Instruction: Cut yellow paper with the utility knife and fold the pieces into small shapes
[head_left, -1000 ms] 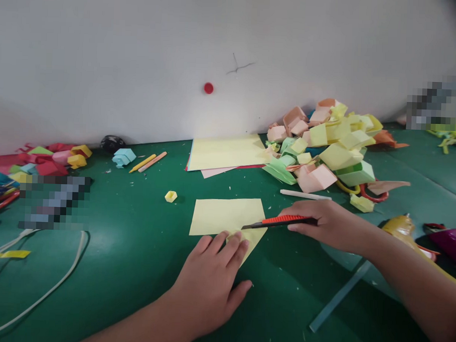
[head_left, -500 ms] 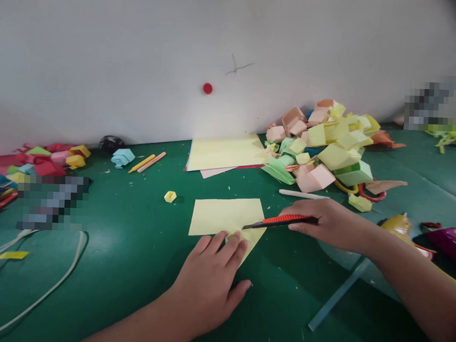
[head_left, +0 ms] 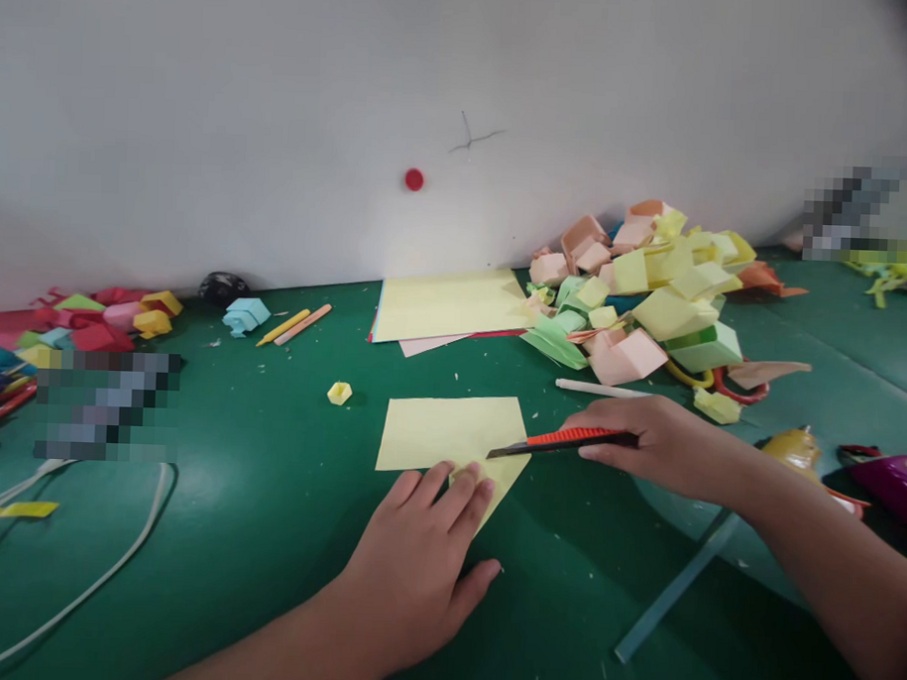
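Note:
A pale yellow sheet of paper (head_left: 450,429) lies on the green table, its near right part folded or overlapping at a slant. My left hand (head_left: 423,567) rests flat with fingers apart, its fingertips pressing on the lower edge of that paper. My right hand (head_left: 643,441) grips a red and black utility knife (head_left: 569,439) with the blade out. The blade points left over the right part of the paper, near my left fingertips; whether its tip touches the paper I cannot tell. A small yellow folded-paper cup (head_left: 340,393) sits to the left of the sheet.
Stacked sheets (head_left: 455,302) lie against the wall. Many folded paper pieces (head_left: 649,287) are heaped at the back right, more colourful ones (head_left: 104,318) at the left. Two crayons (head_left: 294,327), a white pen (head_left: 597,388), a white cable (head_left: 118,576) and a translucent strip (head_left: 672,591) are also around.
The knife and my right hand have shifted very slightly to the right across the paper. My left hand stays in place on the sheet.

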Available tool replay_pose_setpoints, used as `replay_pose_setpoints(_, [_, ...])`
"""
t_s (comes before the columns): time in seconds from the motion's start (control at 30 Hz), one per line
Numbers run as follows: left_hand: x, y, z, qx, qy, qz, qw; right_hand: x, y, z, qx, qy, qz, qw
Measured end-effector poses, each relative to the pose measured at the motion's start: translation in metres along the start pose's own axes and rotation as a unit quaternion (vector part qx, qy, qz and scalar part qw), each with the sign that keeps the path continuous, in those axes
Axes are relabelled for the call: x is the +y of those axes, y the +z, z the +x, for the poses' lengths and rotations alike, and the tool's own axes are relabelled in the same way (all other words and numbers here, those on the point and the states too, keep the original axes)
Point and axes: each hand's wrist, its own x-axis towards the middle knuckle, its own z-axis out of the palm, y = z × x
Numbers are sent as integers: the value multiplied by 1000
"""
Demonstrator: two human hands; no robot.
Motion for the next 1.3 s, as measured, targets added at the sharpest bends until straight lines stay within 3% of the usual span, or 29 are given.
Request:
replay_pose_setpoints(0.67, [0,3,-1,21,-4,-2,1000,1,-3,-1,-4,-6,-12,1000])
replay_pose_setpoints(1.3, [0,-1,0,-6,-3,4,1000,3,-5,-3,-8,9,-7,1000])
